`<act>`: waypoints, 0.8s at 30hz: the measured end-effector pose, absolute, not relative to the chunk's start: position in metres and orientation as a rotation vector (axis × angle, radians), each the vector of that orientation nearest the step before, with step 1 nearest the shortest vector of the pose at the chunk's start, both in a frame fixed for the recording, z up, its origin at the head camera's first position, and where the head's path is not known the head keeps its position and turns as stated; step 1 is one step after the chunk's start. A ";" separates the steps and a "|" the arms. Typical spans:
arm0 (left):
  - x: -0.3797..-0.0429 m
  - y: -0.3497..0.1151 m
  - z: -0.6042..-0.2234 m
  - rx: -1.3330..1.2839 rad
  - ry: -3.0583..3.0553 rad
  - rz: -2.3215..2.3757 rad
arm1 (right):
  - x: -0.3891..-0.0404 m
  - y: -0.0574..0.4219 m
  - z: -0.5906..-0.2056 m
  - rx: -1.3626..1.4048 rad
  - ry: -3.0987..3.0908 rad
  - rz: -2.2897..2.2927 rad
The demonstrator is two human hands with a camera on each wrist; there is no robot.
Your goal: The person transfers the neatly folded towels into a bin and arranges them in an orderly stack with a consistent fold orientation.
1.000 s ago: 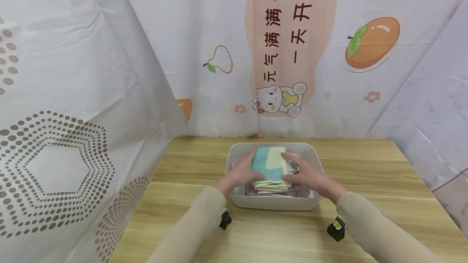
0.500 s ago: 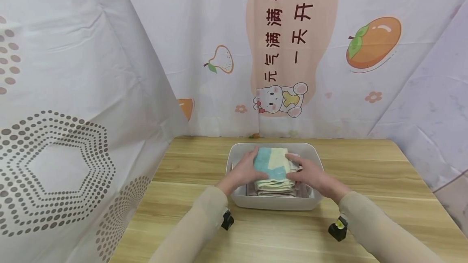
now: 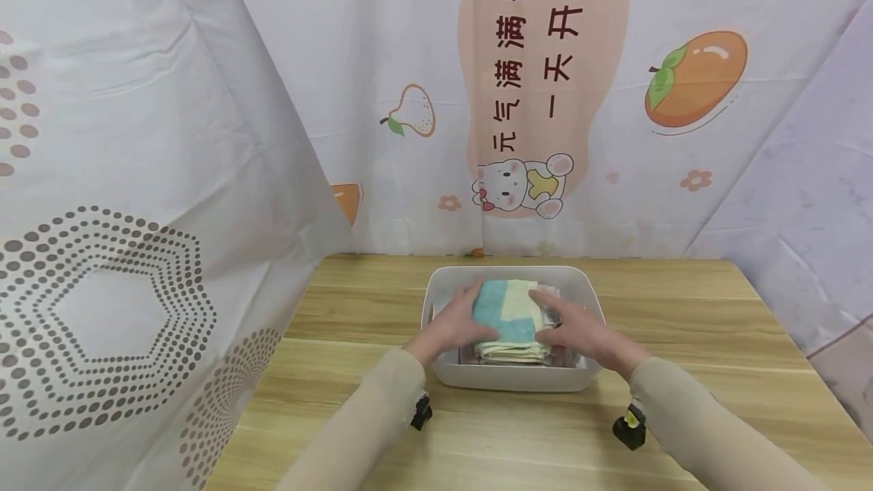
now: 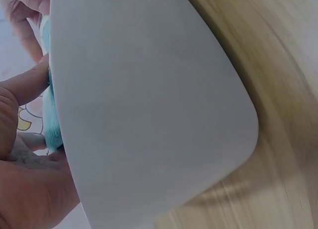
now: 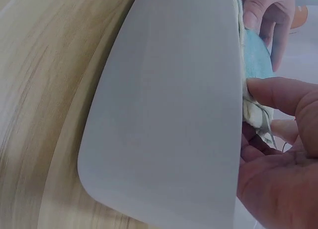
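Note:
A folded towel (image 3: 506, 311), light blue and cream, sits inside a white plastic bin (image 3: 514, 379) on top of other folded cloths. My left hand (image 3: 453, 322) grips its left side, with the thumb at the near edge and the fingers toward the back. On the opposite side, my right hand (image 3: 580, 329) holds the cream part between thumb and fingers. In both wrist views the bin's wall hides the lower part of the towel and some fingertips. The right wrist view shows the right thumb pressing the towel's cream edge (image 5: 252, 112).
The bin stands on a wood-grain table (image 3: 655, 309), near its back edge. Behind hangs a white curtain (image 3: 382, 188) printed with fruit and lettering; a dotted sheet (image 3: 225, 135) drapes on the left. Pale cloth (image 3: 550, 292) shows in the bin beside the towel.
The towel has sunk slightly into the bin and come a little toward me. Less of the cloth beneath its near edge shows. Both hands keep hold of it with only slight shifts.

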State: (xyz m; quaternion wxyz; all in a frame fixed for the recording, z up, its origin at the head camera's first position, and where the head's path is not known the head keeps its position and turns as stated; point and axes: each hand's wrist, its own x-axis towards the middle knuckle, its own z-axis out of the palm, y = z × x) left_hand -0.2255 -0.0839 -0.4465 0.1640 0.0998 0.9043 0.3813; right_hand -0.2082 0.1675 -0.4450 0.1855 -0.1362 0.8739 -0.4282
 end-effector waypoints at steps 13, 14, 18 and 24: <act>-0.229 -0.096 -0.457 0.465 2.727 0.864 | -0.209 0.172 -0.445 -0.379 2.463 -1.155; -0.228 -0.096 -0.457 0.467 2.720 0.859 | -0.209 0.172 -0.444 -0.380 2.453 -1.158; -0.225 -0.100 -0.458 0.452 2.684 0.886 | -0.207 0.173 -0.443 -0.336 2.427 -1.173; -0.216 -0.112 -0.452 0.432 2.681 0.959 | -0.202 0.179 -0.440 -0.311 2.462 -1.176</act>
